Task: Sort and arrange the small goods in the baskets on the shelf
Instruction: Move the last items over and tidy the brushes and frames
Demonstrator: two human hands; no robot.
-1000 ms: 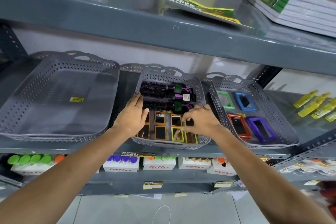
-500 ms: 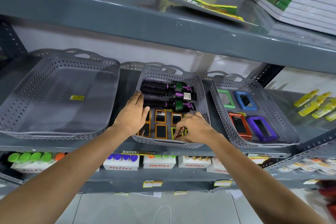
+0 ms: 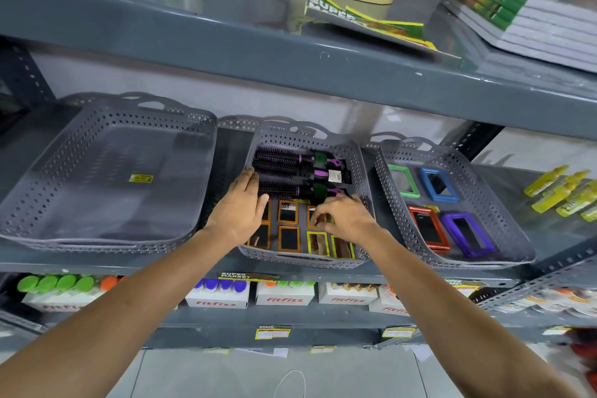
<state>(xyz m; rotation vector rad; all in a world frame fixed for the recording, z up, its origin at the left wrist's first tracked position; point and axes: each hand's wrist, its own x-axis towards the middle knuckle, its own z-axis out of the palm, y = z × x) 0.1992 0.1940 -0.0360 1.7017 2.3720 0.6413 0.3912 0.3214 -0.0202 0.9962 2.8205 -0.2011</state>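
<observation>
The middle grey basket [image 3: 303, 263] holds round black-and-purple hair brushes [image 3: 281, 168] at the back. Small framed mirrors lie in two rows at its front, orange ones [image 3: 288, 238] to the left and yellow ones [image 3: 318, 244] to the right. My left hand [image 3: 240, 210] lies flat over the basket's left wall, fingers beside the brushes, gripping nothing. My right hand [image 3: 345, 218] hovers over the back row, its fingertips pinched on a small orange-framed mirror [image 3: 312, 218], which it partly hides.
An empty grey basket [image 3: 97, 242] stands to the left. A right basket [image 3: 504, 260] holds larger green, blue, red and purple mirrors. Yellow bottles [image 3: 562, 191] stand far right. The upper shelf [image 3: 290, 61] hangs close overhead. Boxed bottles [image 3: 284, 299] fill the shelf below.
My right hand has moved from the front-row yellow mirrors back to the rear row, uncovering both yellow mirrors. My left hand has stayed on the basket's left wall.
</observation>
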